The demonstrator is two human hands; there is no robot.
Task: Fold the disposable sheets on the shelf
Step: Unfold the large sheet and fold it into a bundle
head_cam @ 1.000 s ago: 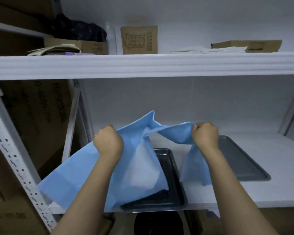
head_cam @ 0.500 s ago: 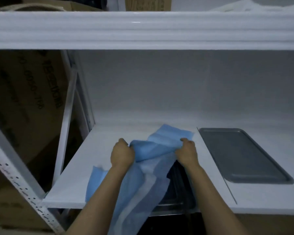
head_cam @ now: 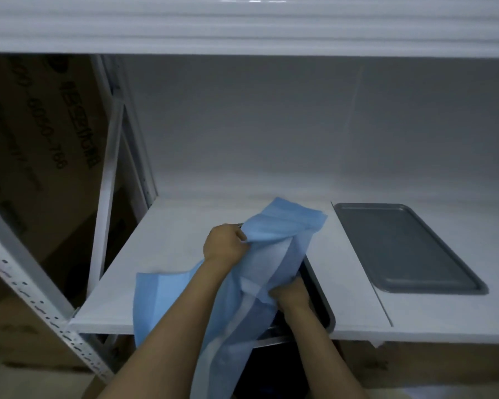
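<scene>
Your left hand (head_cam: 224, 243) pinches the blue sheet's (head_cam: 267, 254) upper edge, your right hand (head_cam: 290, 292) grips lower down, likely tensioning it over the shelf (head_cam: 167, 240) for folding.

The sheet (head_cam: 274, 254) is light blue with a paler, whitish band. The shelf (head_cam: 167, 254) is white. At three o'clock lies a plain grey tray (head_cam: 404, 249); a black tray (head_cam: 324, 306) shows under the sheet.

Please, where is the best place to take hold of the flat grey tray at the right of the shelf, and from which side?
Probably the near short rim of the grey tray, from the front. It lies flat on the white shelf with a low raised rim all round, and that end is closest to the shelf's open front edge, with nothing lying on it.
</scene>
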